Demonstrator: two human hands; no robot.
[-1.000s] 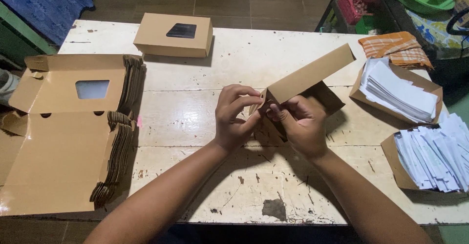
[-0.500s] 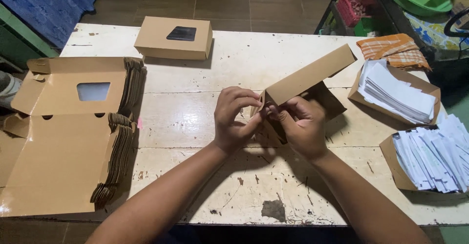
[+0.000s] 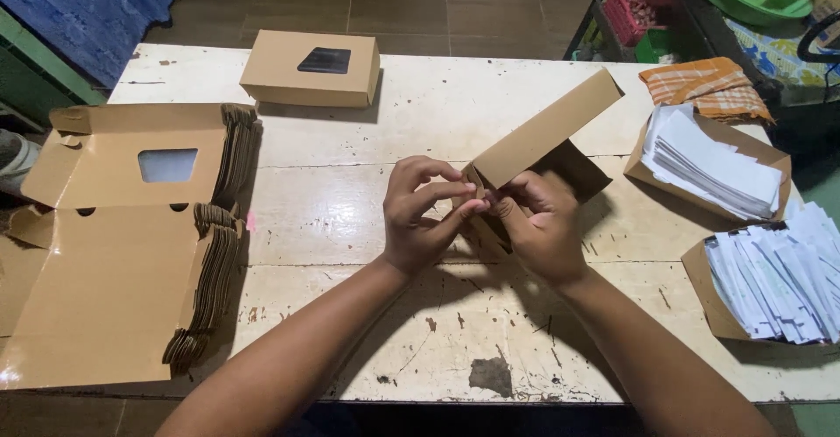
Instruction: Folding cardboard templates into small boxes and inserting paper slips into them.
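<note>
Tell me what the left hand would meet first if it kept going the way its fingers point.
The left hand points right, at the near corner of the half-folded brown box and the right hand pinching it. Its fingertips already seem to touch that corner, though depth is unclear.

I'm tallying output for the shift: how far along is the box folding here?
Done: one closed windowed box stands at the table's far edge. In hand: the left hand and right hand pinch a corner of a half-formed box, its lid up. Left: a thick stack of flat blanks waits on the person's left.
</note>
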